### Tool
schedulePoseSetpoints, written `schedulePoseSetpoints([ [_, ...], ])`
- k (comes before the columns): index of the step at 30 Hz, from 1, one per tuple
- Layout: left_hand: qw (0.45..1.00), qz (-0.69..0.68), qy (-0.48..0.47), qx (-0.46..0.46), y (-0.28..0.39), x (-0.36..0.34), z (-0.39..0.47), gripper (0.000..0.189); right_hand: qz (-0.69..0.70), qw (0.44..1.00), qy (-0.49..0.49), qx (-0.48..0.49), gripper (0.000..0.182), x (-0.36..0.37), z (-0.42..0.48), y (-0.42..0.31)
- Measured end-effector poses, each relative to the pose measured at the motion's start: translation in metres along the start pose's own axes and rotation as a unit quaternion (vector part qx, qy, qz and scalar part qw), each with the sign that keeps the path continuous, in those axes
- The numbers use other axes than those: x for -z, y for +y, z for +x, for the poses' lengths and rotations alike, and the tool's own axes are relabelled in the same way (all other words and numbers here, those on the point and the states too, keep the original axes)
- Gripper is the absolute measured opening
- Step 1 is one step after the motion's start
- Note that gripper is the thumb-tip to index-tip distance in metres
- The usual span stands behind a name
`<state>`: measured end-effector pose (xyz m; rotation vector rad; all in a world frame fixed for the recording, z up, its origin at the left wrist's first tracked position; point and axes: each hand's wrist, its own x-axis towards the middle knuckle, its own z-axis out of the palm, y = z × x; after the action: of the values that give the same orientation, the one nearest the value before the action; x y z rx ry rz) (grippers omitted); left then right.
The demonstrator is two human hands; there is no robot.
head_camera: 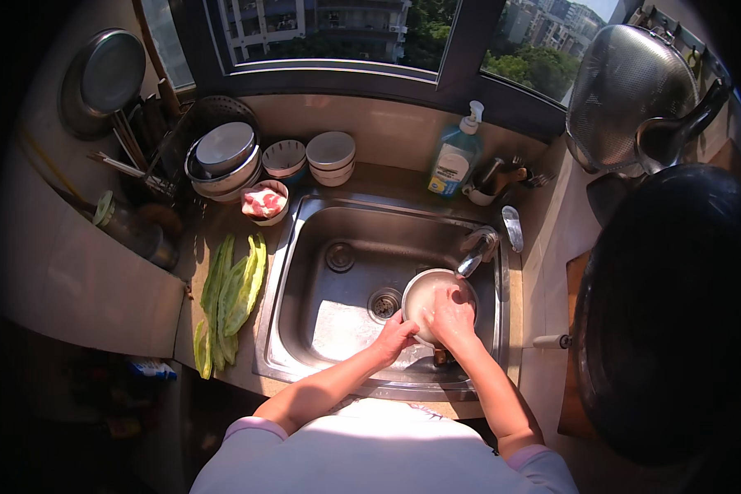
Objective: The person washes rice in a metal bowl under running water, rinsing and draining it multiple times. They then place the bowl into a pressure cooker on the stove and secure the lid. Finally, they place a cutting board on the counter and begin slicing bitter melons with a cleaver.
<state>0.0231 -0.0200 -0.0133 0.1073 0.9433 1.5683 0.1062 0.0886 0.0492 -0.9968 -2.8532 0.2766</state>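
Observation:
A round metal bowl of cloudy, whitish water is in the right part of a stainless steel sink. My left hand grips the bowl's near left rim, thumb uppermost. From above, my right hand reaches into the water. Its fingertips are hidden in the cloudy liquid, so I cannot tell whether they hold anything. Just behind the bowl, the chrome faucet points down towards its far rim. The drain strainer lies to the bowl's left.
Left of the sink lie pale green, split gourd pieces. Behind them, raw meat fills a small bowl beside stacked bowls. A soap pump bottle stands behind the sink. At right, a large black wok hangs over the side.

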Motion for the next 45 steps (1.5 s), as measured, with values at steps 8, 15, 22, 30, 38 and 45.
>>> schedulePoseSetpoints([
  [8, 1.000, -0.007, -0.012, -0.009, 0.005, -0.003, 0.001, 0.033, -0.027, 0.997, 0.007, 0.073, 0.065, -0.023, -0.011, 0.011],
  [15, 1.000, 0.012, -0.006, -0.002, 0.004, 0.003, 0.000, 0.032, -0.029, 0.995, -0.089, 0.028, 0.064, -0.031, -0.012, 0.010],
  [22, 1.000, 0.016, 0.004, -0.006, 0.006, 0.007, 0.001, 0.032, 0.309, 0.951, 0.000, 0.022, 0.034, -0.003, -0.003, 0.005],
  [30, 1.000, 0.022, 0.004, 0.008, 0.011, 0.006, -0.005, 0.031, 0.907, 0.277, -0.231, -0.218, 0.040, -0.023, 0.019, 0.036],
  [38, 1.000, 0.019, -0.009, 0.005, 0.010, 0.010, -0.004, 0.034, 0.795, 0.583, -0.085, -0.142, 0.035, -0.025, 0.013, 0.024],
  [45, 1.000, 0.009, -0.025, -0.002, 0.006, 0.017, -0.001, 0.035, 0.094, 0.982, 0.019, 0.163, 0.050, -0.018, 0.000, -0.006],
])
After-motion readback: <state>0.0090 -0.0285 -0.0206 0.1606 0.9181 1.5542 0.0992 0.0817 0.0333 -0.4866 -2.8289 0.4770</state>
